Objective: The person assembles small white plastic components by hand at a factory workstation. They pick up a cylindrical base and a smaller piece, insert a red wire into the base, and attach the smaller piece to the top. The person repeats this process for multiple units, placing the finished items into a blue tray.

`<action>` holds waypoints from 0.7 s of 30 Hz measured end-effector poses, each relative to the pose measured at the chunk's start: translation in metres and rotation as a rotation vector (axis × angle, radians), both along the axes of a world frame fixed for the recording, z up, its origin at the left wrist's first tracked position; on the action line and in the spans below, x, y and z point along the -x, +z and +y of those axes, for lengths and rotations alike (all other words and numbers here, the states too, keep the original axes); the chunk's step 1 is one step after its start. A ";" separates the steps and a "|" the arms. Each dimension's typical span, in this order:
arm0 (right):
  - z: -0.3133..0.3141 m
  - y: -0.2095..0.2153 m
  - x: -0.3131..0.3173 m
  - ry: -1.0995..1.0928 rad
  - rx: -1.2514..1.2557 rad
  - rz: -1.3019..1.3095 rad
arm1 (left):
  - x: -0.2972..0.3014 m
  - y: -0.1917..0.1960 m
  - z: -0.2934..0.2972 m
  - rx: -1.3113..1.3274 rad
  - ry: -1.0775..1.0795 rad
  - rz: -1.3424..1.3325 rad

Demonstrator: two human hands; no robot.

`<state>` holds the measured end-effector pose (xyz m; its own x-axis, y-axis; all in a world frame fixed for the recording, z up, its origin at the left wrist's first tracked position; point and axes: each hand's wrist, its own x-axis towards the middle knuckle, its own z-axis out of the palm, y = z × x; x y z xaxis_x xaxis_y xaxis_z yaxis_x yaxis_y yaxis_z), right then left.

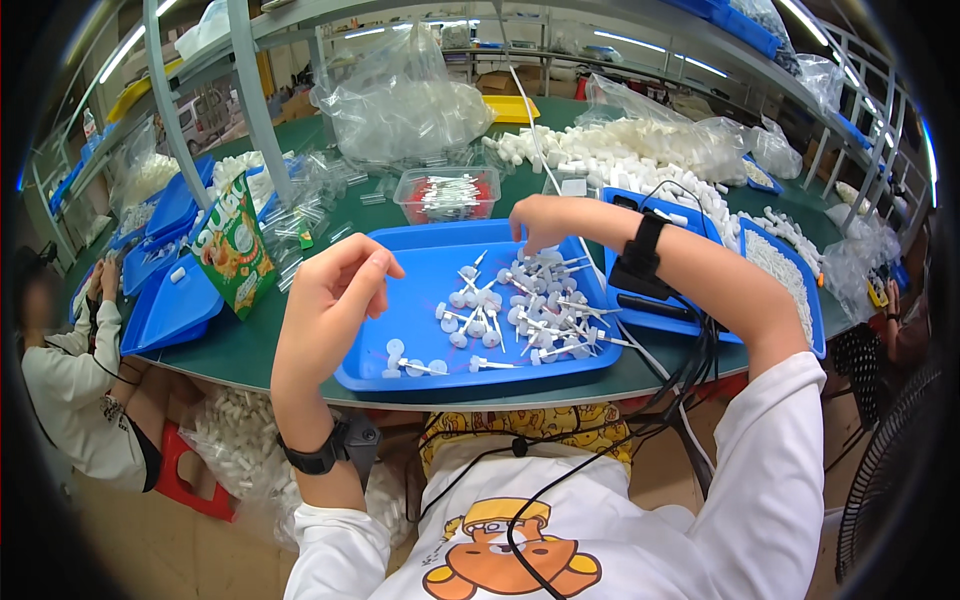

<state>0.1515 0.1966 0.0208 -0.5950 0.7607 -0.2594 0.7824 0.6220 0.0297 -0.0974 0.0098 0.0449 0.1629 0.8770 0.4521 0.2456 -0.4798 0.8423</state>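
Observation:
A blue tray (400, 270) lies in front of me on the green table. In its middle and right part is a loose heap of small white parts (545, 305), each a thin stem with a round translucent disc. A few more white parts (412, 366) lie near its front left corner. My left hand (335, 300) hovers over the tray's left edge, fingers curled in toward the thumb; whether anything is between them is hidden. At the back edge of the heap, my right hand (540, 222) points down with bent fingers close together. What its fingertips hold, if anything, cannot be made out.
Behind the tray stands a clear box (447, 192) of white sticks with red. A green snack bag (236, 248) leans at the left. White cylinders (620, 150) are heaped at the back right, beside a blue tray of white pieces (775, 270). Black cables (700, 350) hang by my right arm.

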 end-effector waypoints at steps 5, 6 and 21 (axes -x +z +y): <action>0.005 -0.017 0.005 0.103 -0.067 -0.027 | 0.004 0.002 -0.004 -0.024 0.051 0.014; 0.005 -0.016 0.005 0.122 -0.058 -0.016 | 0.004 0.002 -0.004 -0.031 0.061 0.014; -0.034 0.080 -0.179 -0.274 -0.211 0.541 | -0.016 -0.005 -0.001 -0.048 0.052 0.109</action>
